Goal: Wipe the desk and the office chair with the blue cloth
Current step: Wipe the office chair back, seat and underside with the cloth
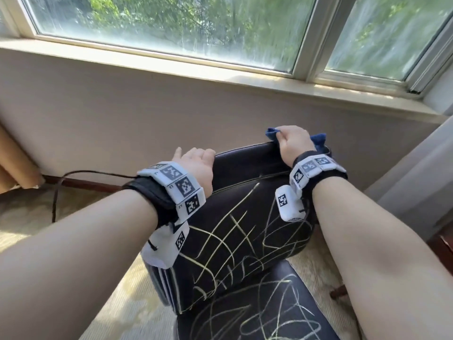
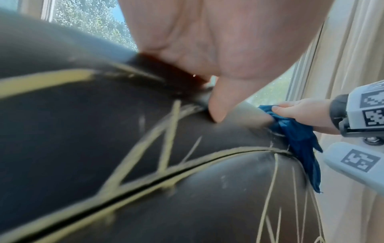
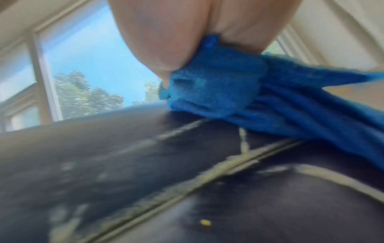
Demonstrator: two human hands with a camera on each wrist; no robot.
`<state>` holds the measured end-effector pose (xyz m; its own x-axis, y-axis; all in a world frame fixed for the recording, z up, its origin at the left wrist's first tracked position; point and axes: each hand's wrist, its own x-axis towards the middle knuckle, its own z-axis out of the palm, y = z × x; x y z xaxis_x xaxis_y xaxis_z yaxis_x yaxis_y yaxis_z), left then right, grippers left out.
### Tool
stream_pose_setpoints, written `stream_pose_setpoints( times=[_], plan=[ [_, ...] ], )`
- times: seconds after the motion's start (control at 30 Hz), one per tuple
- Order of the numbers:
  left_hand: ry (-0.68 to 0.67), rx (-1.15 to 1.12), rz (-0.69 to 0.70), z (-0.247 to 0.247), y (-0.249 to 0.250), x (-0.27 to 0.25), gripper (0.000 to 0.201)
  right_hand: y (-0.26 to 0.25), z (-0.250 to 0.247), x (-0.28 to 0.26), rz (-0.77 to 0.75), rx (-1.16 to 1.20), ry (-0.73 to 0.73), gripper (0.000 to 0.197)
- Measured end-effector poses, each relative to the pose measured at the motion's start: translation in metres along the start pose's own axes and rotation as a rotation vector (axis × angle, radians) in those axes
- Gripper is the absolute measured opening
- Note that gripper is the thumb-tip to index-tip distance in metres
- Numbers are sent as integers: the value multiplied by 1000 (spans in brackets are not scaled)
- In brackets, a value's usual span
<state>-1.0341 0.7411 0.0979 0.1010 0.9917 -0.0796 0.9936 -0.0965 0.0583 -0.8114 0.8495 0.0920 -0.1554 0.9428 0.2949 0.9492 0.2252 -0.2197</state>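
Below a wide window (image 1: 171,28), the black leather office chair scribbled with yellow lines (image 1: 245,217) is being wiped. Head view: the right hand (image 1: 293,141) clamps the crumpled blue cloth (image 1: 318,139) on the backrest's top edge; the left hand (image 1: 196,160), fingers relaxed, steadies its left corner. Wrist views confirm this. Next, I judge, firm downward strokes across the scribbles.

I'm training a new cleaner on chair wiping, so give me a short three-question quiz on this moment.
1. True or false: the right hand holds the blue cloth at the top edge of the office chair backrest.
2. Multiple choice: the yellow scribbles lie on A) the backrest only, B) the seat only, C) both backrest and seat.
3. Fill in: the left hand rests on the backrest's top ____ corner.

Key: 1 true; 2 C; 3 left.
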Motion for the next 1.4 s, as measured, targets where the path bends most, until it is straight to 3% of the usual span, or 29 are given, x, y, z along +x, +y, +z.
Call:
stream_pose_setpoints(
  times=[0.1,0.2,0.37,0.53,0.6,0.73,0.8,0.9,0.97,1.07,1.13,1.23,1.3,1.4],
  plan=[
    [27,34,-7,-2,28,20,72,-12,11,-12,-295,87,107,36],
    [16,63,-55,-1,52,36,69,21,9,-10,-307,134,80,31],
    [67,72,-115,0,66,44,49,100,-1,5,-23,148,77,25],
    [43,90,-109,-1,76,49,48,115,-13,8,398,236,48,39],
    [47,104,-103,1,73,51,48,97,-14,10,299,169,42,44],
    [53,133,-106,2,65,51,50,45,4,-11,-256,59,163,35],
    [70,135,-99,3,63,51,51,50,4,-16,-275,125,202,35],
    [100,127,-86,3,65,50,52,94,-2,-11,-55,156,158,28],
    [101,113,-83,4,66,50,51,124,-5,-13,218,268,148,30],
    [100,112,-89,4,65,51,51,146,0,-25,624,586,19,40],
    [95,126,-94,5,66,51,51,149,10,-32,673,659,54,41],
    [102,135,-96,5,66,51,51,138,10,-31,533,653,290,39],
    [111,130,-89,6,66,51,51,118,7,-26,334,578,378,39],
    [117,116,-80,6,65,51,51,73,5,-26,-146,407,258,38]
  ],
)
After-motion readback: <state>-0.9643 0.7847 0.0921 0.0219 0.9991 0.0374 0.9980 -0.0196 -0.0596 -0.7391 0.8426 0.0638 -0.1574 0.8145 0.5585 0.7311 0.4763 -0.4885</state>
